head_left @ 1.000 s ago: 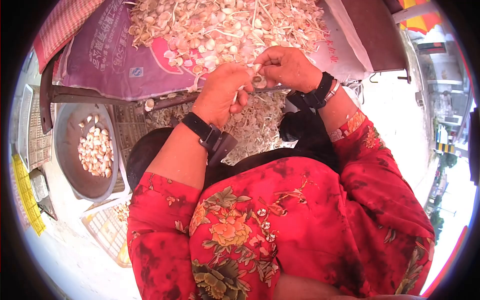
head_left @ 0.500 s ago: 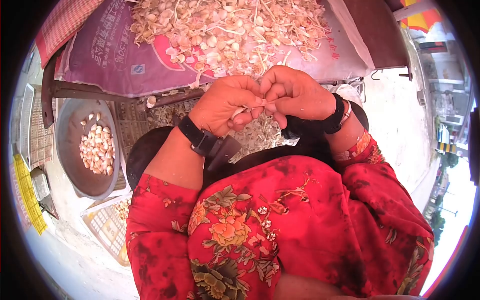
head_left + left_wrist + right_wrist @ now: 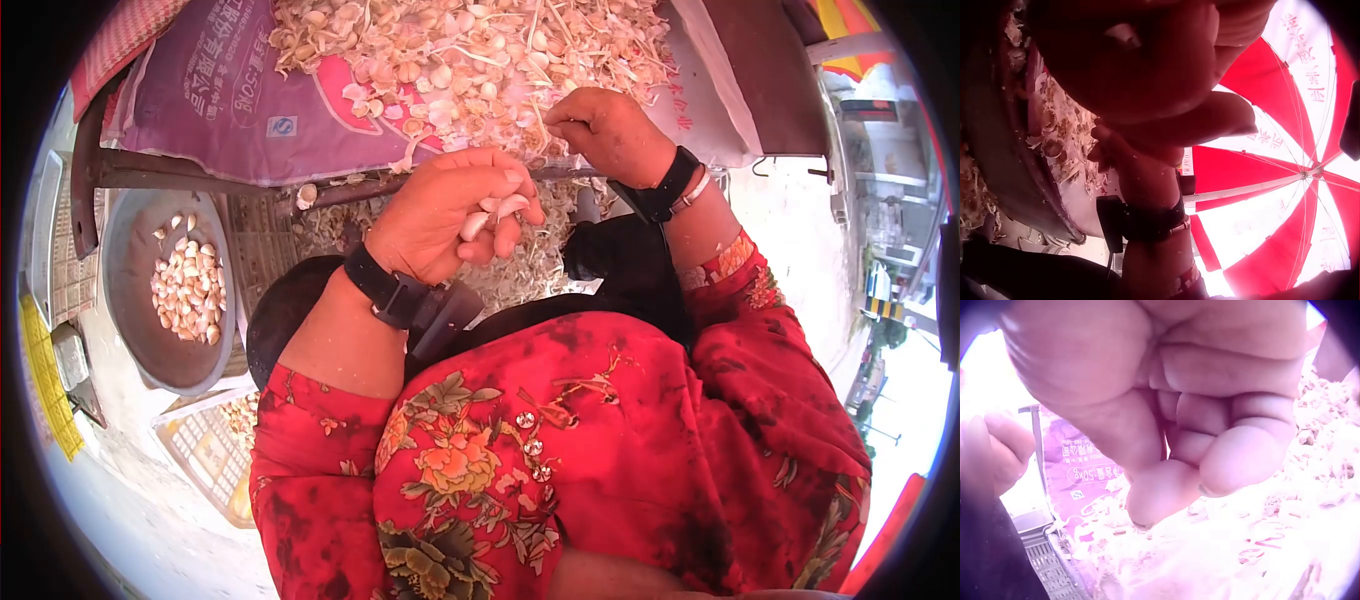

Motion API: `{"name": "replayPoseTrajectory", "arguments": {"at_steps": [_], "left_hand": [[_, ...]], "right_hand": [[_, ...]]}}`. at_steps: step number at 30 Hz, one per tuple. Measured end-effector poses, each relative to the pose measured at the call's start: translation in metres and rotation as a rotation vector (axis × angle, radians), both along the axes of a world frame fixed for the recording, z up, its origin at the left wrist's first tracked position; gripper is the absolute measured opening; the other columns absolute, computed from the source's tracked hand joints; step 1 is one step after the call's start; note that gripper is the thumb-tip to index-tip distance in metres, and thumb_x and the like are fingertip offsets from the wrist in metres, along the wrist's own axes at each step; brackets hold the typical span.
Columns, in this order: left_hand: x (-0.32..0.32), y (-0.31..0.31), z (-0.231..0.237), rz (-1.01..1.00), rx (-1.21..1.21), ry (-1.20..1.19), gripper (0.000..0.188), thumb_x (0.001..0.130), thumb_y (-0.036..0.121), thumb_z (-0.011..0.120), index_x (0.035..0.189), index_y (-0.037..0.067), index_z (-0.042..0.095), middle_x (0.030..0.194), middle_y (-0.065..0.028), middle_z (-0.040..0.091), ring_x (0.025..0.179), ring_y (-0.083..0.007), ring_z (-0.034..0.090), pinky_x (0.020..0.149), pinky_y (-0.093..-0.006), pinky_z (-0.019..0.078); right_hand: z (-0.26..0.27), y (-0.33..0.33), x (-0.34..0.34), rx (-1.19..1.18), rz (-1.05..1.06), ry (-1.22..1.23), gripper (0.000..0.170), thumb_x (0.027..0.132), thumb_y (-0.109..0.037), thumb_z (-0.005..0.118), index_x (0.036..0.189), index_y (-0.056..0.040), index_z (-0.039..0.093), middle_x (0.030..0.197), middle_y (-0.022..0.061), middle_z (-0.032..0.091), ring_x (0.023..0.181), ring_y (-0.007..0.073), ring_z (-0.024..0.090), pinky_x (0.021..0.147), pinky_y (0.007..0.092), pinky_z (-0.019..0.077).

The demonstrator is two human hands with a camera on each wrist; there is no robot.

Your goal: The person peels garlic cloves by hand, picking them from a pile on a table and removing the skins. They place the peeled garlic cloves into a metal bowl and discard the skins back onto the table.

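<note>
My left hand [image 3: 430, 220] is palm up in front of the table edge, its curled fingers holding several pale peeled garlic cloves [image 3: 473, 226]. One light bit of clove [image 3: 1124, 34] shows between the dark fingers in the left wrist view. Farther forward, my right hand [image 3: 618, 138] hangs over the near side of a heap of garlic cloves and papery skins [image 3: 455, 70]. Its fingers are bent and the thumb [image 3: 1154, 497] lies close to the forefinger; nothing shows between them in the right wrist view.
The heap lies on a purple printed sack [image 3: 230, 120] spread over the table. At the left stands a grey basin [image 3: 125, 320] with garlic cloves [image 3: 190, 290] in it, beside a plastic crate [image 3: 205, 445]. Loose skins [image 3: 520, 265] lie below the table edge. A red-and-white umbrella [image 3: 1260, 187] spreads overhead.
The two hands, together a half second ago, have come apart. My right hand has moved forward and right to the heap; the left has turned up, showing the cloves in it.
</note>
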State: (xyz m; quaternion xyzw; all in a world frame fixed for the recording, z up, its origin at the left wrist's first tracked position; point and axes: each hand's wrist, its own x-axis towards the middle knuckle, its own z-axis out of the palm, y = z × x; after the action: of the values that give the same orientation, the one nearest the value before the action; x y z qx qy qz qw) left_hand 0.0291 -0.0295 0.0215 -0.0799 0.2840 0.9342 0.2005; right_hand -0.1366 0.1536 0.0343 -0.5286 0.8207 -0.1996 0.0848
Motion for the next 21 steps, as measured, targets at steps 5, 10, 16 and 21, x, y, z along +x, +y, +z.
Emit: {"name": "replayPoseTrajectory", "arguments": {"at_steps": [5, 10, 16, 21], "left_hand": [[-0.002, -0.005, -0.016, 0.029, -0.012, -0.018, 0.016, 0.092, 0.011, 0.052, 0.095, -0.004, 0.057, 0.078, -0.0123, 0.062, 0.05, -0.0106, 0.055, 0.035, -0.018, 0.0361], [-0.006, -0.009, -0.023, 0.081, 0.026, -0.062, 0.013, 0.09, 0.01, 0.054, 0.095, -0.002, 0.057, 0.077, -0.0094, 0.061, 0.051, -0.0111, 0.054, 0.034, -0.0186, 0.0365], [-0.009, -0.008, -0.027, 0.139, -0.026, -0.083, 0.009, 0.086, 0.003, 0.055, 0.094, -0.001, 0.055, 0.077, -0.0096, 0.061, 0.052, -0.0134, 0.056, 0.034, -0.0198, 0.0375], [-0.013, -0.005, -0.032, 0.171, -0.055, -0.085, 0.016, 0.085, 0.003, 0.056, 0.1, -0.003, 0.055, 0.079, -0.0118, 0.062, 0.054, -0.0148, 0.058, 0.035, -0.0206, 0.0388]], "right_hand": [[-0.036, -0.027, -0.029, 0.125, 0.085, 0.205, 0.016, 0.077, -0.01, 0.055, 0.086, -0.0047, 0.068, 0.083, 0.0155, 0.065, 0.081, 0.0337, 0.062, 0.073, 0.0419, 0.05], [-0.031, -0.042, -0.025, 0.358, 0.087, 0.275, 0.014, 0.079, -0.009, 0.055, 0.09, -0.0044, 0.061, 0.085, 0.0156, 0.063, 0.084, 0.035, 0.06, 0.074, 0.0426, 0.0494], [-0.025, -0.049, -0.02, 0.369, 0.018, 0.265, 0.02, 0.079, -0.01, 0.055, 0.096, -0.0015, 0.06, 0.085, 0.0199, 0.065, 0.085, 0.0374, 0.063, 0.073, 0.0443, 0.0499], [-0.027, -0.034, -0.023, 0.076, -0.291, -0.307, 0.023, 0.083, -0.012, 0.061, 0.104, -0.0016, 0.061, 0.081, 0.0083, 0.063, 0.073, 0.0207, 0.061, 0.065, 0.0326, 0.0503]]}}
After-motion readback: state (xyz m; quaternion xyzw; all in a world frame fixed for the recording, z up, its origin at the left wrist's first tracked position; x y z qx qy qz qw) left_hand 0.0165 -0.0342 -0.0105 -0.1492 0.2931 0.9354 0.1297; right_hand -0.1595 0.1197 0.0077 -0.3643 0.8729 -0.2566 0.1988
